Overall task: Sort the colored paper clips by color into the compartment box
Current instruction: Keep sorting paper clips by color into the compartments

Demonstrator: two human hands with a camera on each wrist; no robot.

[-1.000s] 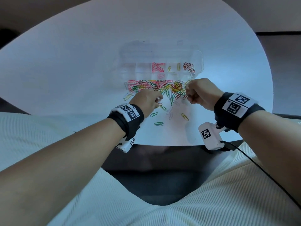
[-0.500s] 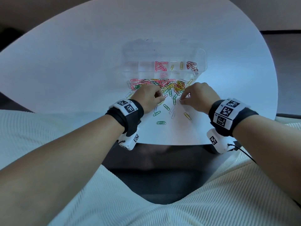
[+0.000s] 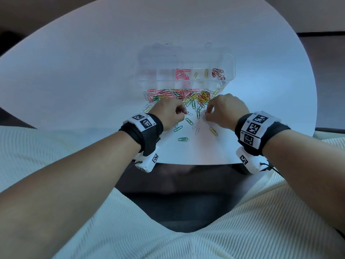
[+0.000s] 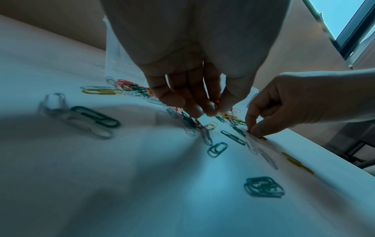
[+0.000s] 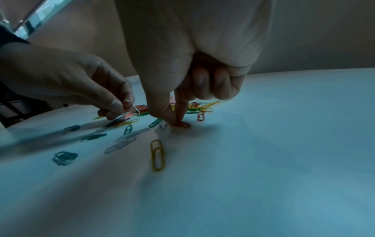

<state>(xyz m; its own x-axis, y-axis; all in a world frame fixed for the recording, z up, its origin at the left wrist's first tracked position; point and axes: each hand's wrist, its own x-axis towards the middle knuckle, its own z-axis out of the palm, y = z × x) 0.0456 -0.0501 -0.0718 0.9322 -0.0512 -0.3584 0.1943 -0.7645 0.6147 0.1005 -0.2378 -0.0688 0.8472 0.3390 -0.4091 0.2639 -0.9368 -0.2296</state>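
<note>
A clear compartment box (image 3: 230,71) lies across the white table, holding pink clips (image 3: 182,74), yellow clips (image 3: 206,73) and dark red clips (image 3: 218,73) in separate cells. A mixed pile of paper clips (image 3: 186,97) sits just in front of it. My left hand (image 3: 182,113) pinches a dark red clip (image 5: 127,104) just above the table; a white clip (image 5: 135,109) hangs from it. My right hand (image 5: 176,121) has thumb and forefinger tips on a red clip (image 5: 182,124) lying on the table, the other fingers curled.
Loose clips lie nearer me: a green one (image 3: 183,139), a yellow one (image 3: 213,131), white ones (image 3: 196,126). The table's front edge (image 3: 186,163) runs close below my wrists. The box's left cells (image 3: 149,73) look bare.
My right hand dropped from a raised fist at the pile's edge onto a red clip on the table. My left hand shifted slightly and now shows a dark red clip at its fingertips.
</note>
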